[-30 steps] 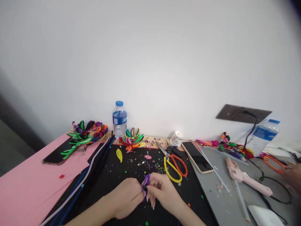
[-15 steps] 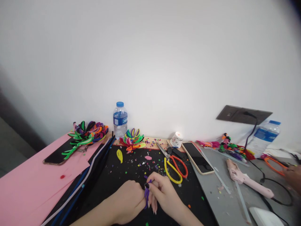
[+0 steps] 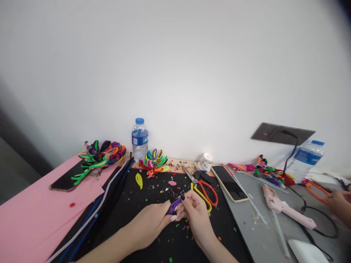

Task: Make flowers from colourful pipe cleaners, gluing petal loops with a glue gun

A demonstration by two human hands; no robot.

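Between my two hands is a looped purple pipe cleaner (image 3: pixel 173 207) above the black mat (image 3: pixel 120 226). My left hand (image 3: pixel 152 223) is closed on its left end, thumb pointing right. Fingertips of my right hand (image 3: pixel 194 213) pinch its right end. Just behind my right hand lie scissors (image 3: pixel 208 191) with one red and one yellow handle, the yellow one partly covered by the hand. A yellow pipe-cleaner loop (image 3: pixel 139 181) and a small pink piece (image 3: pixel 172 183) rest on the mat beyond my hands, among coloured scraps.
Long pipe cleaners (image 3: pixel 102 202) run along the left, beside pink paper (image 3: pixel 55 215) and a phone (image 3: pixel 64 179). A water bottle (image 3: pixel 140 140) stands near the wall. On the right lie another phone (image 3: pixel 230 183) and a pink glue gun (image 3: pixel 287 210). Another person's hand (image 3: pixel 340 204) is near orange-handled scissors (image 3: pixel 315 192).
My hands have turned and the purple loop, earlier hanging downward, now slants up to the right between them. My right hand has shifted slightly up and right, over part of the yellow handle.
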